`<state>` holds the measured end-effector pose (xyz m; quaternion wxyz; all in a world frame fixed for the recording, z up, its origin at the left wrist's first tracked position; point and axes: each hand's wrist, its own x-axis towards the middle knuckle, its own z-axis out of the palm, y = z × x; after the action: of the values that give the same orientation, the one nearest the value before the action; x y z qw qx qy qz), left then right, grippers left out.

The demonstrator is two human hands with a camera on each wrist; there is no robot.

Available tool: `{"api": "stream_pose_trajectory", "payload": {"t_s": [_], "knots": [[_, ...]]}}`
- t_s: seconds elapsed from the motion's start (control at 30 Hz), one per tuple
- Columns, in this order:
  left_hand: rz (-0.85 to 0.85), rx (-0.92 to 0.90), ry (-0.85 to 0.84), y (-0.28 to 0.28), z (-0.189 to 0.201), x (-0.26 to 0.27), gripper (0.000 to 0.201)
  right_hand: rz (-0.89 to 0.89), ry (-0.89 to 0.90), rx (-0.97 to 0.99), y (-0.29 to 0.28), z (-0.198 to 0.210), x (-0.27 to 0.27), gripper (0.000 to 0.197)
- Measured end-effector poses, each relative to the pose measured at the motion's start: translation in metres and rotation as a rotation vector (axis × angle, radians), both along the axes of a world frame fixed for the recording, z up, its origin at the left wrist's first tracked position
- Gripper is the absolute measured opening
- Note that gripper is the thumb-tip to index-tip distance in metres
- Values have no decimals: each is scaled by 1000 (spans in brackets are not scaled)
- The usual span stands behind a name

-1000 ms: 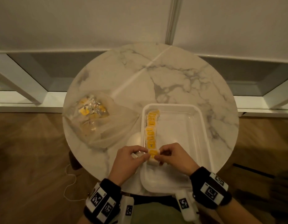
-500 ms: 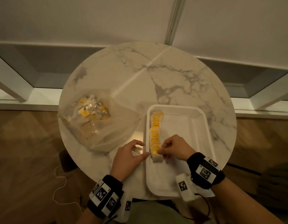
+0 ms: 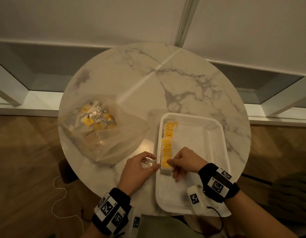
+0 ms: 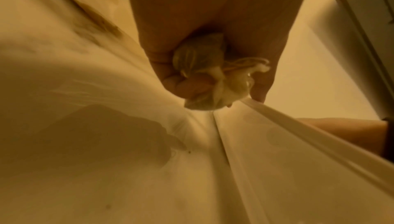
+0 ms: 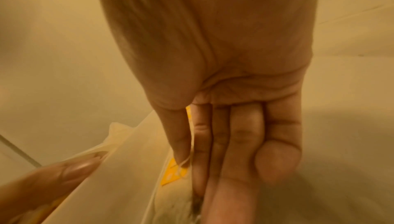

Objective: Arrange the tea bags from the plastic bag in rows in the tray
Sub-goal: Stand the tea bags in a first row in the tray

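Note:
A white tray [image 3: 224,152] sits on the right of the round marble table [image 3: 148,79]. A row of yellow-tagged tea bags [image 3: 168,138] lines its left wall. My right hand [image 3: 169,162] is inside the tray and pinches the nearest tea bag [image 3: 166,166] at the row's near end. In the right wrist view the right hand [image 5: 187,163] has its thumb on that bag's yellow tag [image 5: 173,175] and string. My left hand [image 3: 153,162] is just outside the tray's left rim, fingers curled round a crumpled whitish bundle [image 4: 213,76]. The plastic bag [image 3: 114,134] lies to the left.
More yellow-tagged tea bags [image 3: 95,119] show through the plastic bag's far part. The tray's floor to the right of the row is bare. A thin white cord [image 3: 59,194] lies on the wooden floor at the left. Wall and window frames stand behind the table.
A second ago both hands pinched the tea bag at the row's near end. My left hand has let go and drawn back to the tray's left rim; the right hand still holds the bag.

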<state>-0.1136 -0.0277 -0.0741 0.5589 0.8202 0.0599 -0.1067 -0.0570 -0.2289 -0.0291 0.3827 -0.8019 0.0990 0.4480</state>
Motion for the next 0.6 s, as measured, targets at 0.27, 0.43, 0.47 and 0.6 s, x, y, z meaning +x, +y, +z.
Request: {"api": "stream_pose_trajectory", "payload": {"t_s": [0.27, 0.43, 0.47, 0.6], "knots": [[-8, 12, 5, 1, -1, 2, 21, 34, 13, -18, -10, 4, -3, 34], [-2, 12, 11, 0, 1, 3, 16, 79, 19, -21, -4, -1, -4, 26], [-6, 14, 9, 0, 1, 3, 15, 76, 17, -21, -2, -2, -3, 27], [-5, -4, -13, -1, 0, 2, 23, 65, 15, -12, -1, -4, -1, 27]]}}
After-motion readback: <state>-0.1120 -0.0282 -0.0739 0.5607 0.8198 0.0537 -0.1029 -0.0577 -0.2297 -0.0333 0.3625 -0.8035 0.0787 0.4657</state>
